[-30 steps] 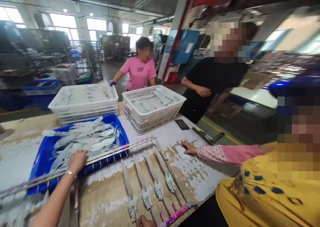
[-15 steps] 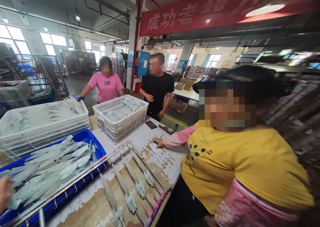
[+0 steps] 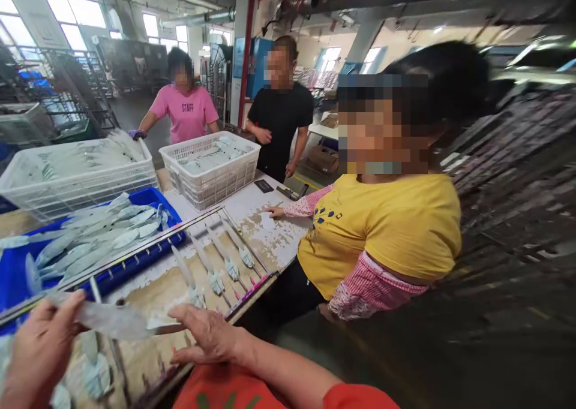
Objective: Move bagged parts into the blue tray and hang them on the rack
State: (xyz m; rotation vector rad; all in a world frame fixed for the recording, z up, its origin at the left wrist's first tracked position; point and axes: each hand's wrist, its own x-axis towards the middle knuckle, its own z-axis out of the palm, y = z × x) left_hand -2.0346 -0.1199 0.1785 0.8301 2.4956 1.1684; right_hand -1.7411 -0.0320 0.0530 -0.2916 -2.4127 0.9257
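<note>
My left hand (image 3: 42, 346) is closed on one end of a pale translucent feather-shaped piece (image 3: 114, 320) at the lower left. The thumb and fingers of my right hand (image 3: 202, 335) are closed at the piece's other end. Below and beyond my hands lies a metal rack (image 3: 157, 239) with hooks along its bar. Several similar pieces (image 3: 212, 271) lie in a row on the rack, their lower ends wrapped in pale blue. A blue tray (image 3: 173, 204) behind the rack holds a heap of loose pale pieces.
Two white baskets (image 3: 207, 184) (image 3: 81, 181) with pale pieces stand behind the tray. A person in yellow (image 3: 387, 229) sits at the right, one hand on the table (image 3: 288, 235). Two people stand beyond, in pink (image 3: 186, 112) and black (image 3: 281, 118).
The view has tipped down and shifted. Both my hands now show in front, holding a piece between them; before, only part of my left hand showed clearly at the left edge, by the tray.
</note>
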